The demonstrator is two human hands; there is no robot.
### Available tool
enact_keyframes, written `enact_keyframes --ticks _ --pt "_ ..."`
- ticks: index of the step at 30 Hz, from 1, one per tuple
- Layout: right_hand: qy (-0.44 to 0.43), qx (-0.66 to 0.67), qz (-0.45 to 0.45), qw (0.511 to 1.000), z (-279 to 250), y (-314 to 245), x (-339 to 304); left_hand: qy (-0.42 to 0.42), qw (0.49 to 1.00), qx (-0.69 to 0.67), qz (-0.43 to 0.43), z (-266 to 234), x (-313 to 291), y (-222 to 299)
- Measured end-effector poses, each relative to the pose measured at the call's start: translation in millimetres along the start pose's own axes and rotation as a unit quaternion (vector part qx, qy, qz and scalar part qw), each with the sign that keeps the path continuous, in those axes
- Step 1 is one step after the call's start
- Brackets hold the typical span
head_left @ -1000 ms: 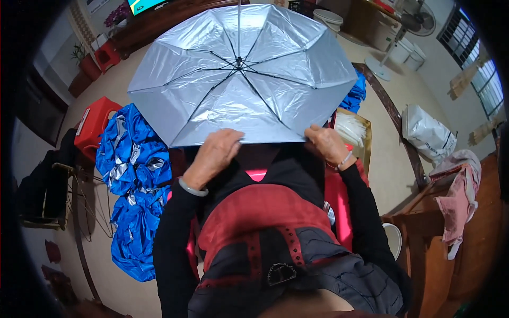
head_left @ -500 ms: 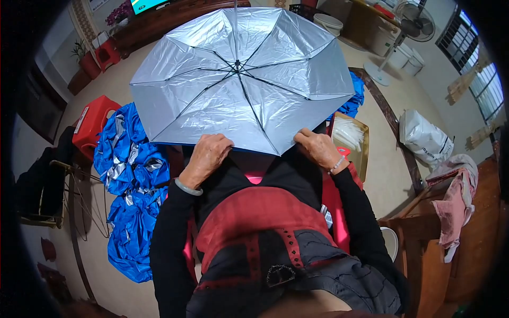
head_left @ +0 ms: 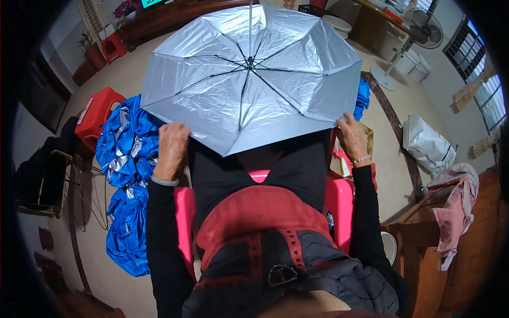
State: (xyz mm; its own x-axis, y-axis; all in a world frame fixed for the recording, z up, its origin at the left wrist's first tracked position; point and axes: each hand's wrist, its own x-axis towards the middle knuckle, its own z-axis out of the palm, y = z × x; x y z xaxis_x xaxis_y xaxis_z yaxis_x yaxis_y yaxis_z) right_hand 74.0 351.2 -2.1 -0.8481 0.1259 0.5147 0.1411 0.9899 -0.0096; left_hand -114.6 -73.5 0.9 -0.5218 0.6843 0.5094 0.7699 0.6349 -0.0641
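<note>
An open umbrella (head_left: 286, 100) with a silver lining and thin dark ribs spreads out in front of my lap, its inner side toward me and its shaft pointing up and away. My left hand (head_left: 173, 147) is closed on the canopy's near left edge. At the right edge, my right hand (head_left: 352, 137) pinches the rim between thumb and fingers. Between the two hands, one corner of the canopy hangs over my knees.
Crumpled blue and silver cloth bundles (head_left: 127, 212) lie at my left, beside a red plastic stool (head_left: 99, 114). A shallow box (head_left: 366, 151) stands behind my right hand. Farther right are a white sack (head_left: 427, 143) and a standing fan (head_left: 421, 29). I sit on a pink chair (head_left: 339, 212).
Both hands have moved apart along the rim, the left leftward and the right rightward. The umbrella has turned and shifted slightly right.
</note>
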Motion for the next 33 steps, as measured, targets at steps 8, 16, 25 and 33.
enact_keyframes --ticks 8,16,25,33 --pt "-0.139 -0.003 -0.037 0.990 -5.6 -24.2 7.8 0.113 0.987 0.066 -0.095 -24.4 -3.6 -18.8" --pt "-0.204 0.183 -0.195 0.942 -17.3 -101.6 10.9 0.033 0.964 -0.251 0.086 -1.4 26.2 82.1" --pt "-0.232 0.196 -0.218 0.928 -14.0 -120.4 3.4 -0.022 0.962 -0.227 0.153 16.4 17.5 106.7" --pt "-0.216 0.080 -0.122 0.965 -7.6 -91.8 9.0 -0.032 0.994 -0.070 0.081 16.9 7.5 57.0"
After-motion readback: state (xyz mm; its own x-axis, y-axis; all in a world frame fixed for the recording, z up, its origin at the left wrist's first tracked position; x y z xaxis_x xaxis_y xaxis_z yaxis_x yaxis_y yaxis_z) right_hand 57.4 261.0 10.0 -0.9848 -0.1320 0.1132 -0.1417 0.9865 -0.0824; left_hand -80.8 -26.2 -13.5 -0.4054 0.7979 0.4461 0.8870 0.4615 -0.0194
